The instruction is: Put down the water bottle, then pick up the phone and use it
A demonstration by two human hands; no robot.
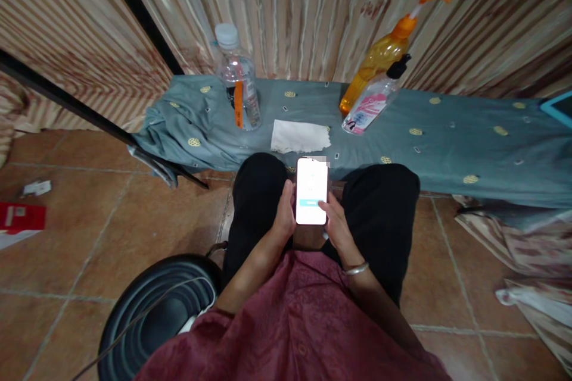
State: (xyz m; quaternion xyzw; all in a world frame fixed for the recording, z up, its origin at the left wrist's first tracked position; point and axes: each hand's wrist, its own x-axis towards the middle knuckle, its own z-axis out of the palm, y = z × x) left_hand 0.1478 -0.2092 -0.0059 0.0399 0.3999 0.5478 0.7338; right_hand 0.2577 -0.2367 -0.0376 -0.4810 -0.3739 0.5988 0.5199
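A phone [311, 190] with a bright white screen and a blue button is held upright between my knees. My left hand [286, 211] grips its left edge, thumb along the side. On the other side my right hand [336, 219] supports the phone, with the thumb over the lower right of the screen near the blue button. The fingers behind the phone are hidden. Just beyond it a torn piece of white paper [300, 136] lies on the blue-green cloth [447, 149].
On the cloth stand a clear plastic bottle [241, 83], an orange pump bottle [375, 65] and a clear bottle with a black pump [373, 101]. A round black ribbed object [129, 303] with a cable sits at lower left. Black poles [80, 107] cross the left. Curtains hang behind.
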